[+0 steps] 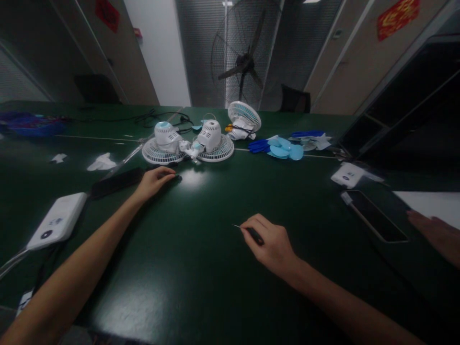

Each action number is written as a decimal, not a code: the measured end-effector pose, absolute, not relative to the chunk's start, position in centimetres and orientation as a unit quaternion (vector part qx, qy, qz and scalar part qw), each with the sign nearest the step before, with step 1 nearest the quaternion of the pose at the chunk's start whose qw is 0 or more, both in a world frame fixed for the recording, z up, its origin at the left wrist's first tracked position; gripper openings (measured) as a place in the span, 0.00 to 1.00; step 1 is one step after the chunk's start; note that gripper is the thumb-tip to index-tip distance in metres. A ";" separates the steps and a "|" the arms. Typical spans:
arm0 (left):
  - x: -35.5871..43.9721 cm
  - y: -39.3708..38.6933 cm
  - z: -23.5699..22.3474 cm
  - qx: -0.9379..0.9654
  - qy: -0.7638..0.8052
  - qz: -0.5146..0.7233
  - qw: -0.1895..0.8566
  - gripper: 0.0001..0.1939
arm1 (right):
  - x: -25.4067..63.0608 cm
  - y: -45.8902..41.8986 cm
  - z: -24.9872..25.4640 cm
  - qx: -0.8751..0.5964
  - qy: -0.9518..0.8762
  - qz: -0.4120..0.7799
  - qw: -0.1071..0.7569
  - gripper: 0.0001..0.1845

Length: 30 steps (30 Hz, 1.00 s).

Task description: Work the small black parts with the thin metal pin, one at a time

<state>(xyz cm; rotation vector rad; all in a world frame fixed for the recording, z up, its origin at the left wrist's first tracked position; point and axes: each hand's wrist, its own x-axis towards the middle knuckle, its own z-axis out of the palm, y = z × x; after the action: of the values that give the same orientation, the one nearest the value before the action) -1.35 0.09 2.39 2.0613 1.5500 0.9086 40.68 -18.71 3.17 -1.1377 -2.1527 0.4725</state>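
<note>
My right hand [268, 242] is closed around the dark handle of a small screwdriver [256, 235]. Its thin metal shaft points left, a little above the table. Farther off on the left, my left hand [154, 182] has its fingertips together at the tabletop, by a small dark piece [178, 178] too small to name. Just beyond that hand, two white fan heads [167, 143] [212, 139] lie grille down with their motor housings up. A third small white fan [244, 120] stands behind them, tilted, with a dark cord around its base.
Light-blue fan blades [283, 147] and blue gloves [258, 145] lie back right. A white power bank [57, 221] and a black pouch-like thing [117, 183] lie left. On the right are a phone [375, 216], a white device [348, 175] and another person's hand [436, 235].
</note>
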 end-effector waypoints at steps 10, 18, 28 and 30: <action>-0.6 -0.4 2.9 0.774 0.523 0.277 0.225 0.22 | 40.7 -18.7 3.4 -0.437 -0.822 0.188 0.313 0.08; 11.3 -8.4 4.7 0.867 0.283 0.178 0.368 0.10 | 40.5 -18.7 3.5 -0.439 -0.831 0.179 0.292 0.08; 13.8 -10.9 4.2 0.889 0.234 0.158 0.360 0.07 | 40.4 -18.7 3.5 -0.439 -0.833 0.164 0.294 0.07; 13.8 -10.9 4.2 0.888 0.234 0.159 0.362 0.07 | 40.4 -18.7 3.5 -0.440 -0.831 0.167 0.298 0.06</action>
<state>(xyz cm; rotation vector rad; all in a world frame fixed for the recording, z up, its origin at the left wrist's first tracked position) 13.80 -10.90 4.24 2.2881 0.6031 0.4100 40.45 -18.72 3.54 -1.1699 -2.2071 0.4437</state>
